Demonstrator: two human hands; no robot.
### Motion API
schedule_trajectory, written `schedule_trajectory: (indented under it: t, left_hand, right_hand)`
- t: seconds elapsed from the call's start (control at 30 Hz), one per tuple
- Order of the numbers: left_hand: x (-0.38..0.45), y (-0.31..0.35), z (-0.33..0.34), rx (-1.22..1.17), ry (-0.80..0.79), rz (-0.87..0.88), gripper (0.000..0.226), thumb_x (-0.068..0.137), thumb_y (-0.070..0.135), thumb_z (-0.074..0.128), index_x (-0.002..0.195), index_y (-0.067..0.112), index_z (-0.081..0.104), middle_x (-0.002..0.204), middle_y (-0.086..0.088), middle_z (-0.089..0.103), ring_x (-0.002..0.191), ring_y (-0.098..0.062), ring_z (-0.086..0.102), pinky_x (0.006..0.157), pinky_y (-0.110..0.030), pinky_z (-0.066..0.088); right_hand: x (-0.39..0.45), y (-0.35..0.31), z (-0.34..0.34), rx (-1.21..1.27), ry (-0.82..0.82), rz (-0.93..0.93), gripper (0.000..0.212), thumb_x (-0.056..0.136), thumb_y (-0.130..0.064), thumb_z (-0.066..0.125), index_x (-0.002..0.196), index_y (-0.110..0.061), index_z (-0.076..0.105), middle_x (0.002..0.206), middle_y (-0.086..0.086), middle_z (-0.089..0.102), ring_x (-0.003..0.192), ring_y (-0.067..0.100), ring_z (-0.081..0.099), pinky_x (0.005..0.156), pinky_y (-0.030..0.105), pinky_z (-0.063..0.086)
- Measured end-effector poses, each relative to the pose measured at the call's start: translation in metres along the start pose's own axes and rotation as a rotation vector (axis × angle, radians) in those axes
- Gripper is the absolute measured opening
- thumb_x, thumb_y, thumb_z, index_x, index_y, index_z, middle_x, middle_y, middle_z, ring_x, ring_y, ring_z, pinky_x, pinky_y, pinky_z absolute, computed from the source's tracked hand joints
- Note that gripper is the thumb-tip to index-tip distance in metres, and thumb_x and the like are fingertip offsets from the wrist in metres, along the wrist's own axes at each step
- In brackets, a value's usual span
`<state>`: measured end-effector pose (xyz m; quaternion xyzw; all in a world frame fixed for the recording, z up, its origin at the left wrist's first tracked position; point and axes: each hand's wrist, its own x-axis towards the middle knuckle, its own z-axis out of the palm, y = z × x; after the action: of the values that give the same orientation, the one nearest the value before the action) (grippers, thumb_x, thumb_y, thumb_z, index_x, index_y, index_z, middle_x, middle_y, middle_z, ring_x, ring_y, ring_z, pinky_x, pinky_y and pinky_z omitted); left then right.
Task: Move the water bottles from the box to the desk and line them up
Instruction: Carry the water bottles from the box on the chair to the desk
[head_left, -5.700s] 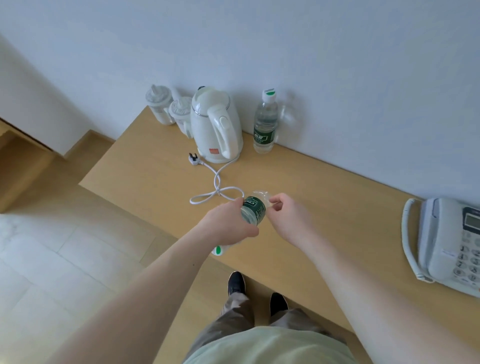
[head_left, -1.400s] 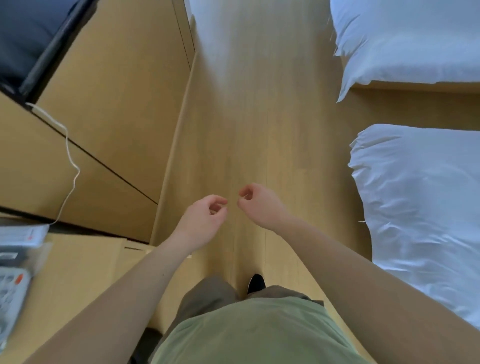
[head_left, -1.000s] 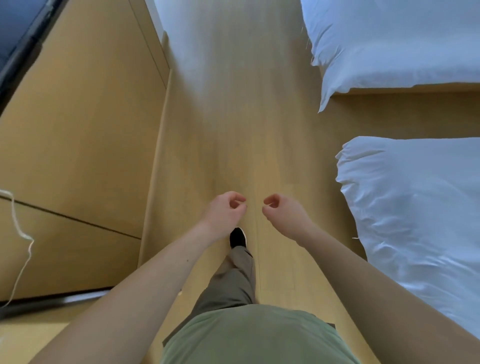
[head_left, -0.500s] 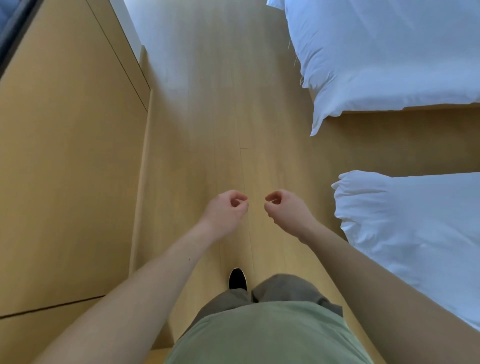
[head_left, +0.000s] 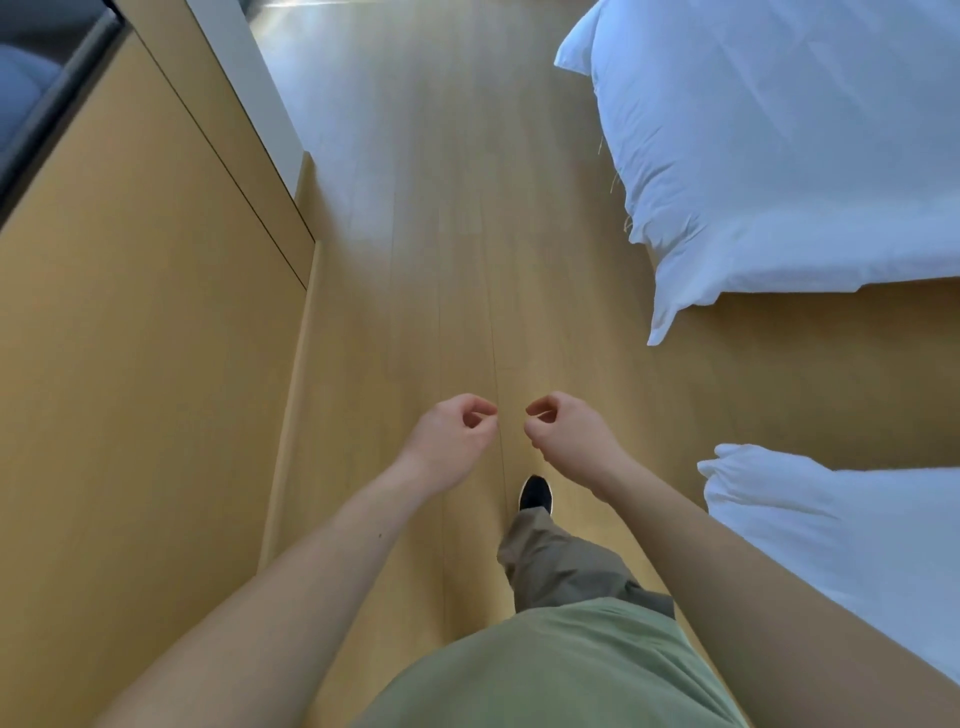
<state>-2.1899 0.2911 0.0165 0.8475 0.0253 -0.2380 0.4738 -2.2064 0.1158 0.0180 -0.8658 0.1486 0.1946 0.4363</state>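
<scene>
Head view. Both hands were held out in front of the torso over the wooden floor (head_left: 457, 234), neither carrying anything. Left hand (head_left: 451, 441): fingers loosely curled toward the palm, thumb near the forefinger, nothing gripped. Right hand (head_left: 563, 439): same loose curl, likewise gripping nothing. The two hands sat just beside each other, knuckles facing, with a narrow gap between.

Relative to the hands: a wooden cabinet front (head_left: 130, 364) ran along the left; two white beds (head_left: 789, 156) lay to the right. One black shoe (head_left: 536, 493) showed just below the right hand, leg forward, apparently mid-stride.

No water bottles, box or desk appeared in this view, so their direction from the fingers, the bottles' long axis and the nearer hand could not be determined. Judgement: the person was probably walking to fetch a bottle; either hand seemed equally ready.
</scene>
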Motion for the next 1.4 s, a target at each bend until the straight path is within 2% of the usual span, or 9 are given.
schedule_trajectory:
  t: [0.2,0.33,0.57,0.77,1.0,1.23,1.3,1.4]
  left_hand:
    - [0.103,0.066,-0.011,0.0,0.009,-0.04,0.016,0.098,0.033,0.055,0.11,0.03,0.064,0.099,0.007,0.07,0.091,-0.018,0.069,0.077,-0.036,0.057]
    - [0.169,0.108,-0.017,-0.03,0.038,-0.045,0.019,0.097,0.032,0.055,0.112,0.028,0.065,0.098,0.007,0.071,0.091,-0.02,0.069,0.078,-0.04,0.058]
    - [0.262,0.144,-0.033,-0.046,0.023,-0.035,0.017,0.098,0.032,0.056,0.111,0.027,0.066,0.095,0.01,0.07,0.092,-0.011,0.068,0.08,-0.031,0.056]
    - [0.355,0.168,-0.059,-0.033,0.013,-0.028,0.016,0.096,0.035,0.057,0.109,0.029,0.066,0.094,0.012,0.07,0.09,-0.01,0.069,0.082,-0.033,0.057]
    - [0.483,0.211,-0.111,-0.013,-0.013,-0.018,0.017,0.096,0.034,0.057,0.109,0.03,0.066,0.093,0.013,0.071,0.087,-0.009,0.069,0.081,-0.035,0.059]
    - [0.6,0.251,-0.183,-0.009,-0.004,-0.003,0.015,0.095,0.032,0.058,0.107,0.028,0.067,0.093,0.009,0.071,0.088,-0.018,0.07,0.08,-0.039,0.058]
    - [0.626,0.259,-0.197,-0.002,-0.007,-0.007,0.016,0.095,0.032,0.058,0.108,0.028,0.067,0.092,0.01,0.071,0.087,-0.016,0.07,0.079,-0.037,0.058]
    - [0.666,0.272,-0.213,-0.002,-0.024,-0.001,0.017,0.096,0.034,0.057,0.108,0.029,0.066,0.09,0.012,0.071,0.086,-0.013,0.07,0.077,-0.033,0.058]
  right_hand:
    - [0.114,-0.028,-0.063,-0.024,-0.055,-0.022,0.031,0.093,-0.029,0.053,0.121,-0.018,0.06,0.109,-0.003,0.066,0.09,0.011,0.063,0.076,0.028,0.053]
    - [0.18,-0.048,-0.103,-0.043,-0.048,-0.034,0.03,0.091,-0.029,0.053,0.118,-0.018,0.061,0.107,-0.002,0.067,0.09,0.012,0.064,0.075,0.029,0.055]
    - [0.266,-0.066,-0.15,-0.005,-0.051,-0.013,0.031,0.091,-0.03,0.053,0.119,-0.019,0.061,0.105,-0.004,0.066,0.089,0.011,0.064,0.07,0.025,0.051]
    - [0.351,-0.091,-0.178,-0.015,-0.043,0.004,0.029,0.091,-0.03,0.053,0.117,-0.02,0.06,0.106,-0.005,0.065,0.092,0.011,0.064,0.076,0.028,0.053]
    - [0.479,-0.159,-0.211,-0.02,-0.014,0.0,0.028,0.091,-0.03,0.054,0.116,-0.02,0.061,0.106,-0.004,0.066,0.091,0.013,0.065,0.081,0.033,0.055]
    - [0.593,-0.236,-0.226,-0.001,-0.007,-0.013,0.028,0.09,-0.032,0.054,0.115,-0.021,0.062,0.106,-0.005,0.066,0.088,0.012,0.064,0.075,0.028,0.052]
    - [0.617,-0.25,-0.233,-0.002,-0.009,-0.006,0.028,0.09,-0.032,0.054,0.115,-0.022,0.062,0.105,-0.006,0.066,0.088,0.012,0.064,0.073,0.026,0.05]
    - [0.656,-0.268,-0.245,0.007,-0.001,0.007,0.027,0.092,-0.031,0.054,0.116,-0.021,0.062,0.106,-0.004,0.066,0.09,0.014,0.064,0.077,0.029,0.052]
